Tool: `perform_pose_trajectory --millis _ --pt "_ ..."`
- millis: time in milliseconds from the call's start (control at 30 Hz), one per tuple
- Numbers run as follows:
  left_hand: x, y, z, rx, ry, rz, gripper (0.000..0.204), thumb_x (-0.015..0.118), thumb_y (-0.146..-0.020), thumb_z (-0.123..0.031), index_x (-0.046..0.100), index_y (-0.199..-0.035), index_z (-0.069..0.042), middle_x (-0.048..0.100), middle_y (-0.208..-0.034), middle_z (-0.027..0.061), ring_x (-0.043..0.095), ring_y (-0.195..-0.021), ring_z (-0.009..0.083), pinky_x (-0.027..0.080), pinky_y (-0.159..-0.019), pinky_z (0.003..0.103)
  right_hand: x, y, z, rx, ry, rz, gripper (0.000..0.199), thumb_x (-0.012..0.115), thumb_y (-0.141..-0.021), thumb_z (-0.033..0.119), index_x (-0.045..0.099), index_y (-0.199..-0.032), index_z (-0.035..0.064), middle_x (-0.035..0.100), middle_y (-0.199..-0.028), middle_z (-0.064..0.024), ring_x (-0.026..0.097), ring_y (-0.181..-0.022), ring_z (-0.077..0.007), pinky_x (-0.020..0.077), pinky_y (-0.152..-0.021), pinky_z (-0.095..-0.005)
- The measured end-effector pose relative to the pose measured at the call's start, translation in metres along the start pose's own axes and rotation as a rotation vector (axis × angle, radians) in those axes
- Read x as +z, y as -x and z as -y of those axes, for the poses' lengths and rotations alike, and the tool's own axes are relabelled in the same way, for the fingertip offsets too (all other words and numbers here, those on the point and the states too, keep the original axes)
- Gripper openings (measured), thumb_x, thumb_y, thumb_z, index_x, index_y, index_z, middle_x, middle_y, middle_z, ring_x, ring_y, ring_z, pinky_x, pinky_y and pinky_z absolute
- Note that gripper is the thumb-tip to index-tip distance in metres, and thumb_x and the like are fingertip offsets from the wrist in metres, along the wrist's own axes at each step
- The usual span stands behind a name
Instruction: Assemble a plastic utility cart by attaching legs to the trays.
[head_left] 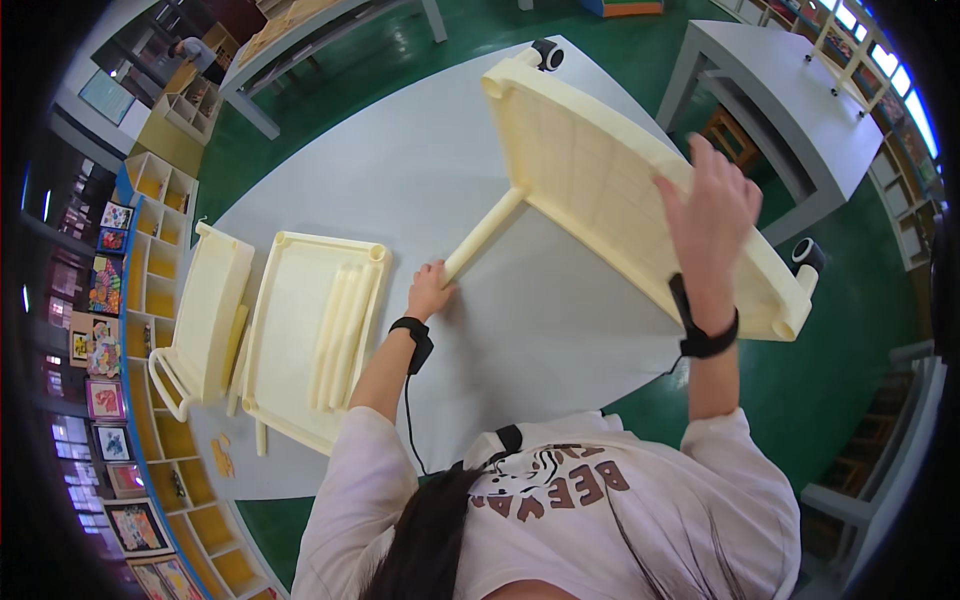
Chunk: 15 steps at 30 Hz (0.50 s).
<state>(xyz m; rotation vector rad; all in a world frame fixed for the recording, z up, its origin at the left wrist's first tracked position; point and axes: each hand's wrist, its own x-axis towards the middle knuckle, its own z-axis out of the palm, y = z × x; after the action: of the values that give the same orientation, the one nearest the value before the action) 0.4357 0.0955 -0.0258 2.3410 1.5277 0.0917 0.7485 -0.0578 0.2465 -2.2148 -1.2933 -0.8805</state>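
1. One pale-grey worktop [350,180] carries the parts under inspection.
2. Blue-edged cubby shelving [160,262] lines the left side. Several compartments hold small items, too small to identify.
3. A tilted cream tray [600,165] stands on a long edge at the far right of the worktop, its recessed face toward the person. Two casters [548,54] [807,253] are fitted, one at each end of its raised side.
4. A flat cream tray [288,290] lies left of centre. Contents: a row of loose poles [340,335], laid side by side along its right wall.
5. A leaning cream tray [217,310] is propped at far left, a looped handle [168,385] at its near end. No contents can be confirmed.
6. Right hand [712,205]: at the upper rim of the tilted tray, fingers spread, thumb apart. Contact cannot be confirmed.
7. Left hand [430,292]: fingers wrapped round the near end of a cream pole [487,235], whose far end meets the tilted tray's lower left corner.
8. Step in hand, as judged: seating that pole in its corner. The next move calls for a steadied tray and a firm push or twist in line with the socket.
9. Small tan pieces [222,457] lie near the worktop's left edge; kind not determinable.
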Motion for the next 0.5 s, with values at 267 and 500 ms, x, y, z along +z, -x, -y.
perform_pose_trajectory --millis 267,500 --pt "0.003 -0.035 -0.015 0.039 0.111 0.03 0.032 0.057 -0.07 -0.016 0.043 -0.096 -0.005 0.048 -0.094 0.0149 0.046 -0.091 0.0325 0.042 -0.074 0.04 -0.008 0.019 -0.049 0.027 0.027 0.278 0.039 0.066 -0.062 0.035 0.047 -0.076 0.0041 0.054 -0.068 -0.0086 0.054 -0.063 -0.0255 0.0404 -0.05 -0.0327" --pt "0.012 -0.024 0.005 0.163 0.21 0.092 0.03 0.058 -0.067 -0.013 0.041 -0.087 0.003 0.049 -0.091 0.0219 0.046 -0.086 0.0378 0.038 -0.076 0.04 -0.015 0.017 -0.045 0.048 -0.01 0.259 0.038 0.067 -0.061 0.035 0.047 -0.07 0.0037 0.054 -0.063 -0.009 0.054 -0.061 -0.0269 0.0408 -0.05 -0.0338"
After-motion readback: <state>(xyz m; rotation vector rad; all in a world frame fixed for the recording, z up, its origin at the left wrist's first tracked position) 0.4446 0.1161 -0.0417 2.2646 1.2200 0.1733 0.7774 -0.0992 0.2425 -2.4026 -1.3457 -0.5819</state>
